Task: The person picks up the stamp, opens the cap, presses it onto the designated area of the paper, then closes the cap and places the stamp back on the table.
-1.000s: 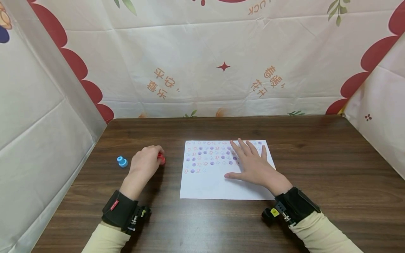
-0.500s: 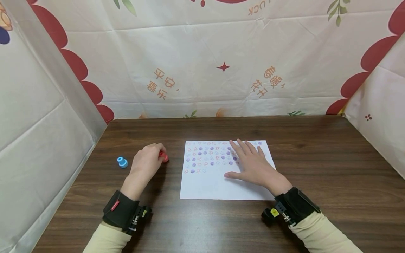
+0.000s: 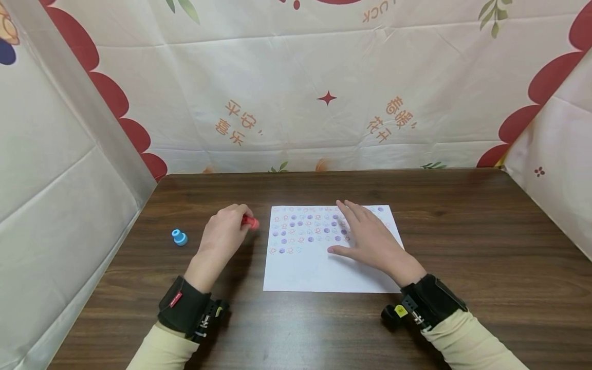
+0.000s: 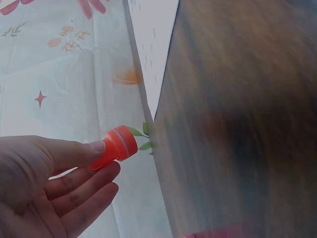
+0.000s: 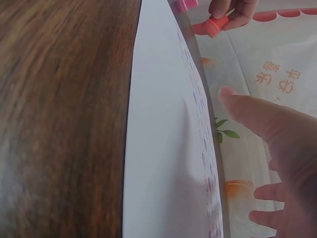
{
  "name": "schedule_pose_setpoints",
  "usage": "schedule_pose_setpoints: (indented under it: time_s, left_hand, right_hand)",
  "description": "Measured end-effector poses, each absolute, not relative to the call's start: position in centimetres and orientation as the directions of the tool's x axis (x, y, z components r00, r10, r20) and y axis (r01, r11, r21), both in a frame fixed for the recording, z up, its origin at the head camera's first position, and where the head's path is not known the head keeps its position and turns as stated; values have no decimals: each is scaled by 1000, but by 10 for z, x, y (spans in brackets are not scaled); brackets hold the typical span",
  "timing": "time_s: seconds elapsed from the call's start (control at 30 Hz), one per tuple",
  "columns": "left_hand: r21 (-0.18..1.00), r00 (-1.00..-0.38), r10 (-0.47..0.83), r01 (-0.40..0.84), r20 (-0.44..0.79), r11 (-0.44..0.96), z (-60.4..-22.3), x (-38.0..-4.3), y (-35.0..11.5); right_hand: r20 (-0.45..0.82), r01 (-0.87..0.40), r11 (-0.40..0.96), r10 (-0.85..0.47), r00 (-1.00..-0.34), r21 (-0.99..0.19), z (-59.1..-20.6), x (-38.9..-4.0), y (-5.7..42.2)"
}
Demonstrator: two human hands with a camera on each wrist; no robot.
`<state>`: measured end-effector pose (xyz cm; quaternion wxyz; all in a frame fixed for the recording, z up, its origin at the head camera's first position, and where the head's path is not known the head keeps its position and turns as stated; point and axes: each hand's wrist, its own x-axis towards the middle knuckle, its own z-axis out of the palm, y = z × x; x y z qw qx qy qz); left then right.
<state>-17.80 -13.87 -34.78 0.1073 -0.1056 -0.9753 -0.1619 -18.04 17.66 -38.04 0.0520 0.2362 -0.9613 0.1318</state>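
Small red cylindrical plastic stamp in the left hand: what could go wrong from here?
1. The red stamp is tilted in the left hand's pinch, so it might slip or land crooked.
2. The right hand is over the white rectangular paper sheet, its thumb seemingly clear of it, so the sheet could shift if pressed.
3. The red, purple and blue printed marks sit close together; careless placement might overlap them.

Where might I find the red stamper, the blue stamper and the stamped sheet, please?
Red stamper (image 4: 119, 144): left wrist view, its wide end.
Blue stamper (image 3: 180, 239): head view, its wide end.
Stamped sheet (image 3: 307, 270): head view, unmarked near part.
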Motion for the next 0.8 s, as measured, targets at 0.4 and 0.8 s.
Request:
schedule_pose_setpoints:
  time_s: [0.4, 0.8]
  left_hand:
    - [333, -934, 190, 290, 302, 898, -339, -176, -117]
    - [406, -932, 177, 302, 317, 862, -341, -175, -97]
  right_hand:
    - [203, -457, 843, -412, -888, -283, -377, -181, 172]
    - [236, -446, 838, -386, -892, -315, -376, -182, 164]
